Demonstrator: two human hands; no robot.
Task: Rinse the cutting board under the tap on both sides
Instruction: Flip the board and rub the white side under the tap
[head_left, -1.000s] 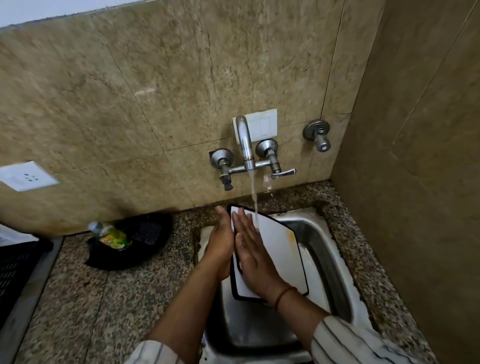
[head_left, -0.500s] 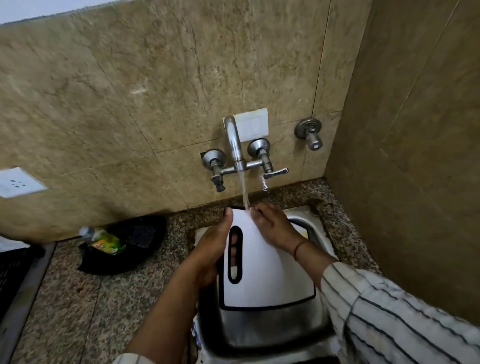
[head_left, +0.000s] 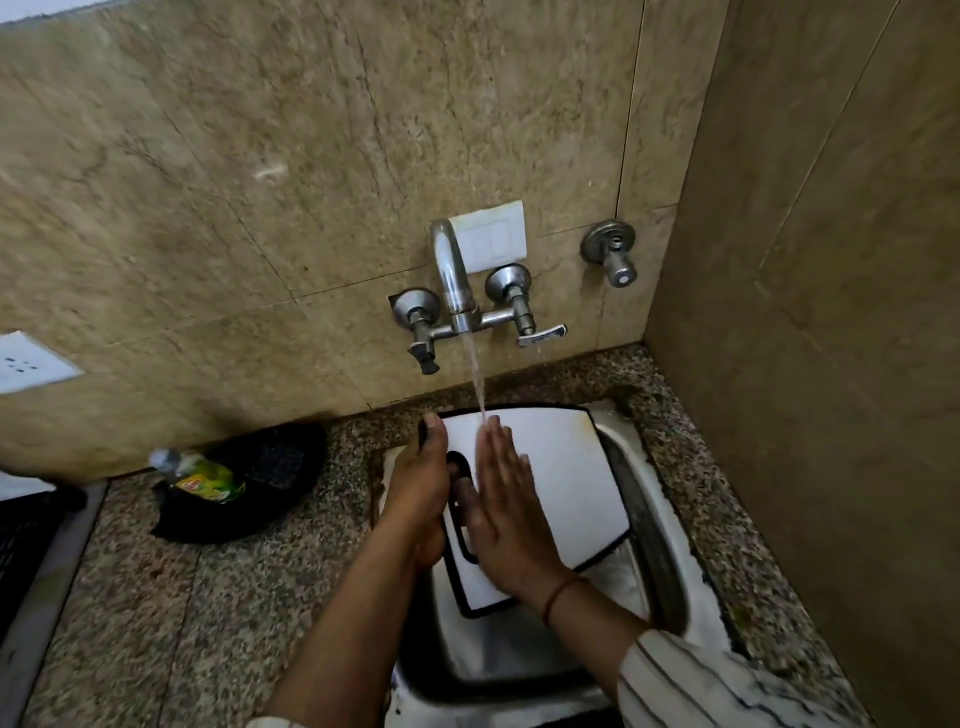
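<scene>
since half a second ago the right hand (head_left: 506, 512) slid down, now flat, open on the board (head_left: 566, 467); left hand (head_left: 418, 493) seemingly grips its handle edge under the tap (head_left: 452, 275).

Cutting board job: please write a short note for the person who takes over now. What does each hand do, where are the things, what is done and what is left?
Left hand: grips the cutting board at its handle slot, left edge.
Right hand: open, flat on the white face, fingertips in the stream.
Board: tilted over the sink, its far edge under the tap; water is running.
Done: this face is being rinsed.
Left: finish this face. Whether the other side is already rinsed cannot be told; rinse it if unsure. Close the tap.
</scene>
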